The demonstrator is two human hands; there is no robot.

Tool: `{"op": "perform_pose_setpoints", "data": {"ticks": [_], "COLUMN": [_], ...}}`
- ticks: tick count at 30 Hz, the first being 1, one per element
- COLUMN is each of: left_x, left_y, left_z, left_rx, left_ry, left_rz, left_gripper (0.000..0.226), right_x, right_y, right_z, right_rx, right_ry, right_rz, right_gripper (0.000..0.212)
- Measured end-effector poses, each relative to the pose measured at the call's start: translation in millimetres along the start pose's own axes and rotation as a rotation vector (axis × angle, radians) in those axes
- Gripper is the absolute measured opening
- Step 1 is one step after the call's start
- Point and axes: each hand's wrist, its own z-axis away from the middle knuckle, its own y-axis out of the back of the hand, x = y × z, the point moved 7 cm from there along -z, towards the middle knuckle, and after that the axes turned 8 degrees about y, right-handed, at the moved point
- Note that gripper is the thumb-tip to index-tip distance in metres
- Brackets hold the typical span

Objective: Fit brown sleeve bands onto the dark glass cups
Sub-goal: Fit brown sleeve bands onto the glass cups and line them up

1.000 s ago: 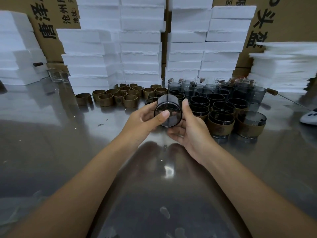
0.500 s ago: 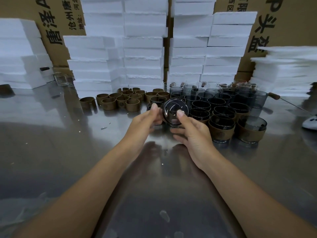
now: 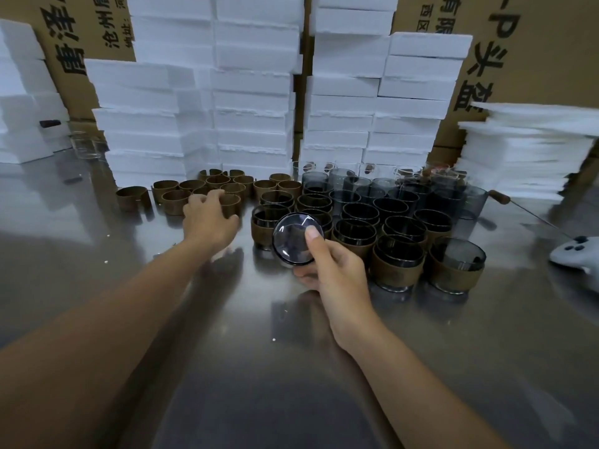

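My right hand [image 3: 334,273] grips a dark glass cup [image 3: 293,241] on its side, base toward me, thumb on the base; the cup carries no band. My left hand [image 3: 209,218] reaches over the group of loose brown sleeve bands [image 3: 171,199] at the left, fingers curled down onto one band [image 3: 231,202]; whether it grips it I cannot tell. To the right stand several dark cups wearing brown bands [image 3: 398,265], with bare dark cups [image 3: 372,192] behind them.
The work surface is a shiny metal table [image 3: 227,367]. Stacks of white foam boxes [image 3: 256,92] and cardboard cartons [image 3: 531,59] line the back. A white foam stack [image 3: 531,157] and a white device [image 3: 580,257] sit at the right.
My left hand let go of the cup and moved left onto the loose bands. My right hand alone now holds the cup, slightly lower and nearer.
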Motion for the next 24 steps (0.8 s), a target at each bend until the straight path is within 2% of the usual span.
{"op": "perform_pose_setpoints", "data": {"ticks": [2,5,8,11,14,18,22,24], "left_x": [-3.0,-7.5,-5.6,0.2,10.3,40.4,54.4,58.3], "left_y": [-8.4,-16.7,-11.0,-5.3,7.5,41.5,55.9,54.1], "left_z": [-10.6,-20.2,-22.8,-14.5,-3.6,30.6,76.9,101.1], "left_rx": [-0.034,-0.039,0.074,0.155,0.192,0.224,0.078,0.025], "left_ry": [-0.029,-0.031,-0.093,-0.206,-0.237,-0.309,-0.2,-0.187], "left_rz": [-0.202,-0.341,-0.265,-0.219,-0.043,0.299,0.746,0.806], "left_gripper": [0.061,0.053,0.032,0.018,0.015,0.037,0.025,0.023], "right_x": [1.3,3.2,2.9,3.0,2.8,1.1,-3.2,-5.1], "right_y": [-0.2,0.1,1.0,1.3,0.8,1.0,-0.3,0.0], "right_z": [-1.2,-2.0,-3.9,-4.8,-4.6,-3.6,0.5,3.4], "right_rx": [-0.01,-0.008,-0.008,-0.009,-0.002,0.017,0.036,0.05], "right_ry": [0.0,0.001,0.004,0.002,0.009,0.008,0.004,0.001], "right_rz": [0.014,0.021,0.022,0.019,0.018,0.016,0.035,0.042], "right_gripper": [0.042,0.05,0.054,0.048,0.043,0.041,0.043,0.041]}}
